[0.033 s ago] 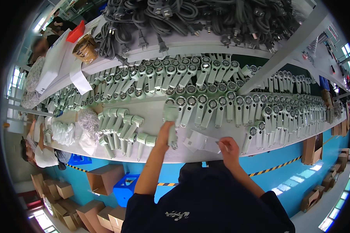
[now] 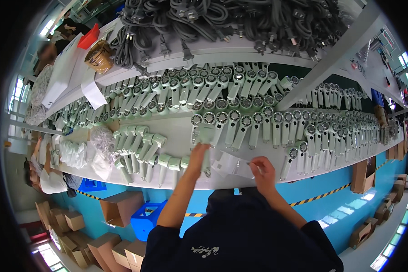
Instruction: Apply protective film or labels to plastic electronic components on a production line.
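My left hand (image 2: pixel 198 156) is wrapped round a pale green hair dryer (image 2: pixel 206 134), raised at the table's near middle; its head is smeared by motion. To the right, my right hand (image 2: pixel 264 173) has thumb and forefinger pinched at the edge of a clear plastic bag (image 2: pixel 231 165) lying flat on the table. Left of my left hand, several more dryers (image 2: pixel 141 144) lie in rows with their handles toward me. Beyond both hands stand dense rows of matching dryers (image 2: pixel 233 124), round grilles up.
A shelf (image 2: pixel 258 59) above the white table (image 2: pixel 179 131) bears a heap of dark grey power cords (image 2: pixel 177 22) and a roll of tape (image 2: pixel 99 56). A slanting metal post (image 2: pixel 324 68) crosses at right. Crumpled plastic bags (image 2: pixel 104 140) lie left. A blue stool (image 2: pixel 145 222) stands below.
My left hand has moved slightly right with the hair dryer, uncovering more of a dryer lying beside it. My right hand has shifted a little left and stays at the bag's edge.
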Motion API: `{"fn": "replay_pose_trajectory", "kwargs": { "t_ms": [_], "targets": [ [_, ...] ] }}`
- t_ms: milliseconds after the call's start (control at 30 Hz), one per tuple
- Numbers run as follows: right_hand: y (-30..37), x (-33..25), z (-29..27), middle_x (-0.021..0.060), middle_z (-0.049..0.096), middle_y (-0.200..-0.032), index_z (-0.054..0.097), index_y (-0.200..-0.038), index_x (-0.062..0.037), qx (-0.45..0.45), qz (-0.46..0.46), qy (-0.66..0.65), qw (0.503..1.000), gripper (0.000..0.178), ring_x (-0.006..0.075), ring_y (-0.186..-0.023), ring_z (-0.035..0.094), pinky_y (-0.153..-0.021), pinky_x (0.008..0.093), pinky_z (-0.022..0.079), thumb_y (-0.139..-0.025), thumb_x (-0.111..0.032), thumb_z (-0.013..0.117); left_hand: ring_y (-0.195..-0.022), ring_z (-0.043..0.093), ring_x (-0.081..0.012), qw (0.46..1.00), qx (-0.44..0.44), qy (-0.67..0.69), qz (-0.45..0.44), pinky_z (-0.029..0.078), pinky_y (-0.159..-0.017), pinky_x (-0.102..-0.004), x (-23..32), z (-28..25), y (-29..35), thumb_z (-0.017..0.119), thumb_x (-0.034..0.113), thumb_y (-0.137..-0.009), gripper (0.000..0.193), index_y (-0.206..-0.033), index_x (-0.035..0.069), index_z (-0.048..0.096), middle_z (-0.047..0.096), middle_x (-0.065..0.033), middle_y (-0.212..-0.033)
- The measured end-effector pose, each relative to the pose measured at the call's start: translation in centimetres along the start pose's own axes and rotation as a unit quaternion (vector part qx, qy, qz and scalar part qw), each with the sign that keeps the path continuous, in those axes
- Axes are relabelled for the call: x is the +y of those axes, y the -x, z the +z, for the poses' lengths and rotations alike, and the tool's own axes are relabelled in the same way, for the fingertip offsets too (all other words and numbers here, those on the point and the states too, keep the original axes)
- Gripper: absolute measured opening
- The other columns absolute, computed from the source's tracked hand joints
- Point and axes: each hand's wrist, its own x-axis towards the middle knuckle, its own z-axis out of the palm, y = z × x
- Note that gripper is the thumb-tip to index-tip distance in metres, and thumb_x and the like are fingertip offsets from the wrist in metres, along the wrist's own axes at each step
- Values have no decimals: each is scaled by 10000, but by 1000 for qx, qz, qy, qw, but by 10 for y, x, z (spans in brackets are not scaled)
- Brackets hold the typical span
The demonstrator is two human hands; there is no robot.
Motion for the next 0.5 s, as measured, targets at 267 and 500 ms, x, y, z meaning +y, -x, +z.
{"fn": "replay_pose_trajectory", "kwargs": {
  "t_ms": [267, 500],
  "targets": [
    [26, 11, -55, 21, 586, -876, 543, -974, -6, 34, 123, -172, 977, 92, 100, -815, 580, -761, 230, 469, -890, -17, 578, -775, 519, -261, 848, -150, 353, -366, 470, -655, -382, -17, 101, 88, 600, 418, -755, 339, -851, 104, 516, 513, -131, -861],
    [35, -54, -110, 50, 596, -875, 562, -919, -29, -119, 65, -55, 989, 95, 148, -816, 590, -762, 277, 473, -843, -2, 612, -682, 522, -249, 855, -156, 326, -372, 459, -596, -384, -30, 140, 100, 626, 470, -758, 374, -821, 121, 507, 506, -70, -748]
  ]
}}
